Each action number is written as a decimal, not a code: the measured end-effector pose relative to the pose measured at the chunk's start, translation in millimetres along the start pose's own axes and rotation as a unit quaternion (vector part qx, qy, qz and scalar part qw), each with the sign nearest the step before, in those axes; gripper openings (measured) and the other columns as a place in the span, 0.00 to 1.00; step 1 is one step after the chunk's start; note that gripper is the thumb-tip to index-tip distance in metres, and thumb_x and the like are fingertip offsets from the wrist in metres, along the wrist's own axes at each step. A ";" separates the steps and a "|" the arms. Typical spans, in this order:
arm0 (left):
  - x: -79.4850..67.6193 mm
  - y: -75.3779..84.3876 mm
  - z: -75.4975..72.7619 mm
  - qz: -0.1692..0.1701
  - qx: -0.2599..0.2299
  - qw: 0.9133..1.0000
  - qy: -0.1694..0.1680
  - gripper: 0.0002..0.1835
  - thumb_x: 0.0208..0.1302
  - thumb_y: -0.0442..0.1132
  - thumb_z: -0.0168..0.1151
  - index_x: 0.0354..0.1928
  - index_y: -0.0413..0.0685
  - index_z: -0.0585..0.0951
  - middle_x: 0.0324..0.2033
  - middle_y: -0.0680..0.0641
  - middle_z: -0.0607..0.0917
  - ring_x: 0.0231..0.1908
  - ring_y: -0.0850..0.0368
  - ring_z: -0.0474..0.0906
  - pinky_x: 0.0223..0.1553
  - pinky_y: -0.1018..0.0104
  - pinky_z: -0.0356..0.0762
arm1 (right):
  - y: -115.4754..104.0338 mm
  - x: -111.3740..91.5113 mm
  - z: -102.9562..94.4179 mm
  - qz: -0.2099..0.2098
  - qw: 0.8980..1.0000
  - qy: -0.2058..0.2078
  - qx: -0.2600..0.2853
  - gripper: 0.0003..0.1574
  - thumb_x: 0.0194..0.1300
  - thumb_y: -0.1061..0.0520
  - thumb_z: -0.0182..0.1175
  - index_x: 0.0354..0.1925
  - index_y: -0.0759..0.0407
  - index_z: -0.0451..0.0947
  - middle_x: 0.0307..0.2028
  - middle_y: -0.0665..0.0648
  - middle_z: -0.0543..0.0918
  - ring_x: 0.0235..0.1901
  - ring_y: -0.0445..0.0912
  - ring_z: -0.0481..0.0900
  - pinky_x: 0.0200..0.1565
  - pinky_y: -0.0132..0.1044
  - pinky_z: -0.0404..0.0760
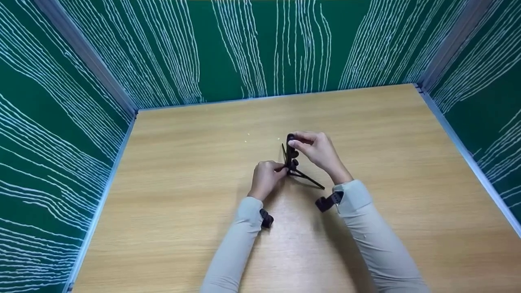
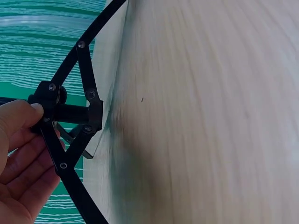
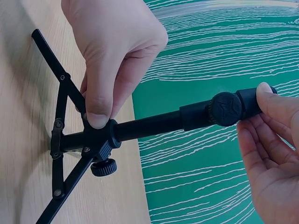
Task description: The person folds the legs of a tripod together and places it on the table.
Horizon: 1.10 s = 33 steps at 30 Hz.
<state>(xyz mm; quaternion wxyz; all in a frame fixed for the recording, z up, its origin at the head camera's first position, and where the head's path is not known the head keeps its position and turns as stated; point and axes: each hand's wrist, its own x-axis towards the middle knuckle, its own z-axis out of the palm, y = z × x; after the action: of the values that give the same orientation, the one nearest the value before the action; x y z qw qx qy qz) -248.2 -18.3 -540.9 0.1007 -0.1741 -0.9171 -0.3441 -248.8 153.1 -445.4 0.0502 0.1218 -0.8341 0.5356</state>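
Note:
A small black tripod (image 1: 289, 154) stands on the table with its legs spread, between the two hands. My left hand (image 1: 265, 179) pinches its leg hub between thumb and fingers; in the left wrist view, hinged struts (image 2: 87, 74) fan out from that hub. Higher up, my right hand (image 1: 320, 151) grips the top end of the column between thumb and fingers. Two round knobs show in the right wrist view: a small lower knob (image 3: 103, 167) beside the hub and a larger upper knob (image 3: 225, 108) just below the right fingers. Part of the hub is hidden behind the left thumb.
The wooden tabletop (image 1: 183, 175) has a metal strip (image 1: 101, 195) along its left edge. Green walls (image 1: 228, 81) with white wavy lines enclose the back and sides. A few tiny pale specks (image 1: 246, 141) lie beyond the tripod. Each wrist carries a small black camera (image 1: 325, 203).

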 end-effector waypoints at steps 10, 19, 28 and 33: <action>-6.4 -1.5 2.1 0.006 -0.011 1.000 0.021 0.06 0.57 0.39 0.67 0.35 0.50 0.90 0.28 0.51 0.89 0.31 0.58 0.85 0.36 0.65 0.80 | -0.4 -3.5 1.6 -0.003 1.000 -0.005 0.003 0.19 0.63 0.57 0.64 0.51 0.64 0.82 0.47 0.64 0.85 0.46 0.54 0.84 0.49 0.37 0.83; 0.3 11.3 -10.8 0.023 -0.035 0.998 0.040 0.06 0.57 0.38 0.66 0.34 0.50 0.90 0.25 0.52 0.89 0.28 0.60 0.83 0.33 0.67 0.79 | -3.8 -3.4 -2.0 -0.009 1.000 -0.003 0.010 0.19 0.64 0.57 0.64 0.51 0.65 0.81 0.48 0.64 0.85 0.47 0.53 0.84 0.47 0.27 0.81; 0.2 14.2 -15.5 0.042 -0.035 0.997 0.052 0.06 0.57 0.37 0.66 0.35 0.48 0.89 0.26 0.50 0.89 0.28 0.59 0.84 0.33 0.67 0.79 | -5.4 -3.0 -1.6 -0.008 1.000 -0.002 0.014 0.19 0.63 0.56 0.64 0.50 0.65 0.82 0.47 0.64 0.85 0.46 0.52 0.84 0.44 0.21 0.78; 1.0 17.0 -17.9 0.051 -0.039 0.996 0.058 0.06 0.57 0.36 0.67 0.35 0.45 0.89 0.26 0.49 0.89 0.28 0.58 0.84 0.33 0.67 0.80 | -5.5 -3.3 -2.9 -0.008 1.000 -0.005 0.006 0.20 0.63 0.57 0.64 0.51 0.65 0.81 0.48 0.65 0.84 0.46 0.54 0.84 0.45 0.25 0.80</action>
<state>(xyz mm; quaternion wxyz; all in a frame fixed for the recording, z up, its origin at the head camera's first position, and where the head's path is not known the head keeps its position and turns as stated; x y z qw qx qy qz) -241.3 -18.1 -517.1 0.1638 -0.2039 -0.8857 -0.3835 -244.3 154.0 -440.0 0.0495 0.1311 -0.8302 0.5395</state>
